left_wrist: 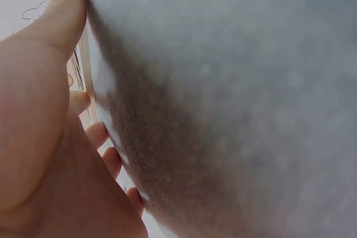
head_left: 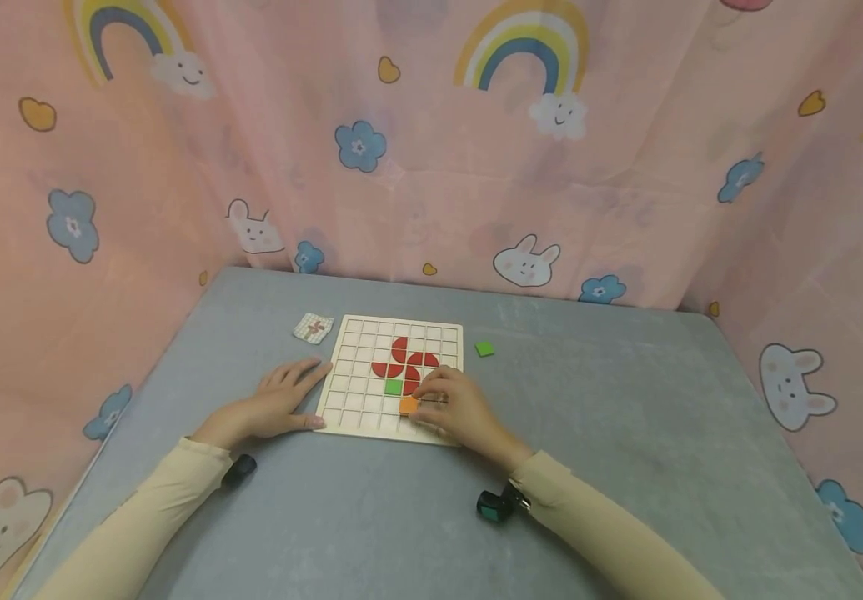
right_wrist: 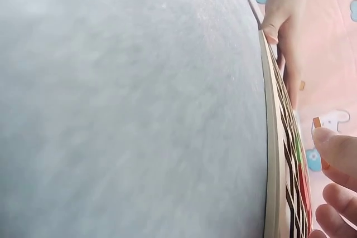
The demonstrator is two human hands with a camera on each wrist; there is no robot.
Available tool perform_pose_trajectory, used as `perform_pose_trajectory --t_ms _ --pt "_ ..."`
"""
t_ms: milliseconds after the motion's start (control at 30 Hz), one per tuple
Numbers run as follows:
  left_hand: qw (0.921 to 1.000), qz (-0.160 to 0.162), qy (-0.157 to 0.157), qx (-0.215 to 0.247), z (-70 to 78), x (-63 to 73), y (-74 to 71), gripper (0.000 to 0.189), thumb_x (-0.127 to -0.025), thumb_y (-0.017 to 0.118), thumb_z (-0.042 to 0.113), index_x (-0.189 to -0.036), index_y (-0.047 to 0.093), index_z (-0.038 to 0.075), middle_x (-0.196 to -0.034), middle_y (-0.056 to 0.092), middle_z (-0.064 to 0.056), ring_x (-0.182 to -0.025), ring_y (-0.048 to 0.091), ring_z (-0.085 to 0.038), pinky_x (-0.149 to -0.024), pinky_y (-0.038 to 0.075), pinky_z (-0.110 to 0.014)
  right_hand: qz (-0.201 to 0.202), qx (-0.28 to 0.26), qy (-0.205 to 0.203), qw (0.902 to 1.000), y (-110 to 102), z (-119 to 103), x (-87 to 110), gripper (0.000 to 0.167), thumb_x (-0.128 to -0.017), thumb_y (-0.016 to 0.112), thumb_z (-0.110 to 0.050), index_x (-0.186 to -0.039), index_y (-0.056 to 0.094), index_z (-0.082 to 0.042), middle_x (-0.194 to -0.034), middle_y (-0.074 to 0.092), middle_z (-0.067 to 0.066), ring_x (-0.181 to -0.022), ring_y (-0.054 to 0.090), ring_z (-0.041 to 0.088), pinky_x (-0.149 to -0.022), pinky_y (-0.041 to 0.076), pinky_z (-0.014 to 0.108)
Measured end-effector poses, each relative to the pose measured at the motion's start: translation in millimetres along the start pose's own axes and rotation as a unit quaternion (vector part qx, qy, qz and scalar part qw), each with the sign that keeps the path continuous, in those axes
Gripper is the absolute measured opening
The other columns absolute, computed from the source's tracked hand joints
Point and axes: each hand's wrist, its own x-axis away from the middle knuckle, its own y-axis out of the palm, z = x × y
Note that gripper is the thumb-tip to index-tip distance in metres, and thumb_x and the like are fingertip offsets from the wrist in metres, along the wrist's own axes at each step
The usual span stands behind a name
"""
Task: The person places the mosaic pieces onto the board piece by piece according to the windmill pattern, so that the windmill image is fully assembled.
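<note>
My right hand [head_left: 469,412] pinches an orange square tile [head_left: 408,406] between thumb and fingertips, over the lower part of a pale wooden grid board [head_left: 348,352]. In the right wrist view, the orange tile [right_wrist: 317,122] is held on edge above the board. At the board's left side rests my left hand [head_left: 269,408], fingers spread, thumb and forefinger touching its edge. Red quarter-round pieces [head_left: 399,348] form a pinwheel on the grid, with a green square tile [head_left: 393,387] just below them. My right fingers hide some cells at the lower right.
A small pattern card [head_left: 313,327] with a red pinwheel lies left of the board's top corner. One loose green tile [head_left: 484,349] sits on the grey table [head_left: 626,433] to the right. A pink printed curtain [head_left: 431,183] surrounds the table's back and sides.
</note>
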Motion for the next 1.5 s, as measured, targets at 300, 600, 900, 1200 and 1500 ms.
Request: perform_pose_trajectory --t_ms 300,600,900,1200,1500 --pt "1.0000 -0.004 -0.006 -0.002 -0.5 1.7 1.8 0.093 -0.089 0.065 0.053 -0.159 0.020 0.011 -0.163 0.015 -0.023 -0.145 0.020 -0.051 -0.112 0.018 -0.071 -0.014 -0.013 0.023 0.9995 15.9 -9.0 -8.5 0.022 -0.076 0.086 -0.021 -0.095 0.078 -0.012 -0.099 0.065 -0.002 -0.093 0.058 0.013 -0.082 0.049 0.029" --pt "1.0000 0.000 -0.002 0.002 -8.4 -2.6 9.2 0.095 -0.088 0.064 0.055 -0.159 0.018 0.013 -0.163 0.013 -0.020 -0.146 0.019 -0.050 -0.114 0.015 -0.069 -0.010 0.007 0.025 0.9996 21.8 -8.9 -11.6 0.023 -0.076 0.086 -0.023 -0.095 0.078 -0.013 -0.097 0.064 -0.003 -0.093 0.057 0.011 -0.084 0.049 0.030" --pt "0.9999 0.001 -0.009 -0.007 -1.5 -0.4 3.7 0.092 -0.090 0.064 0.052 -0.159 0.020 0.011 -0.163 0.015 -0.021 -0.145 0.021 -0.051 -0.114 0.017 -0.070 -0.001 0.014 0.022 0.9996 23.6 -8.3 -13.0 0.023 -0.075 0.088 -0.022 -0.093 0.078 -0.011 -0.096 0.065 -0.002 -0.092 0.060 0.013 -0.084 0.050 0.029" --pt "0.9999 0.001 -0.011 -0.011 -2.0 -0.8 2.6 0.092 -0.089 0.065 0.051 -0.158 0.021 0.010 -0.163 0.016 -0.022 -0.145 0.022 -0.050 -0.114 0.018 -0.069 0.002 0.017 0.024 0.9996 25.2 -8.4 -13.5 0.023 -0.075 0.087 -0.023 -0.093 0.078 -0.011 -0.095 0.065 -0.002 -0.090 0.060 0.013 -0.083 0.050 0.029" --pt "0.9999 -0.001 -0.014 -0.010 -1.9 -0.8 2.3 0.092 -0.089 0.065 0.052 -0.158 0.020 0.011 -0.163 0.015 -0.022 -0.145 0.021 -0.050 -0.113 0.018 -0.070 0.000 0.022 0.025 0.9994 26.1 -9.1 -14.7 0.022 -0.076 0.087 -0.023 -0.092 0.078 -0.011 -0.095 0.065 -0.001 -0.090 0.059 0.013 -0.083 0.050 0.029"
